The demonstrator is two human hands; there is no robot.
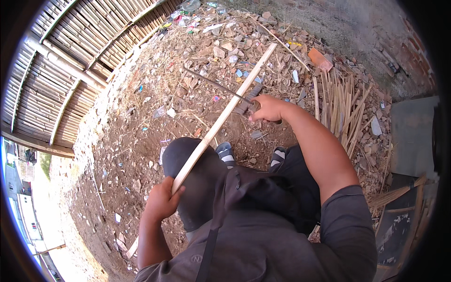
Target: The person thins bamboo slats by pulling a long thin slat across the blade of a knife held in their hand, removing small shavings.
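Observation:
My left hand (163, 198) is closed round the lower part of a long, pale split-bamboo strip (221, 120). The strip slants up to the right, passing over my left knee, and its lower end shows beyond my forearm. My right hand (270, 109) grips a long, thin, dark blade-like tool (211, 83) that points up and left. Close to my right fingers, the tool crosses the strip; whether they touch, I cannot tell. Beneath the crossing lies a dark grey ridged block (248, 98). Its kind is unclear, and the strip hides part of it.
A bundle of pale split strips (340, 110) lies to the right, below an orange brick (320, 59). Rubble and litter cover the dirt ground (136, 141). A bamboo fence (70, 70) bounds the left, a rough wall (366, 42) the far right. My sandalled feet (226, 154) are in front.

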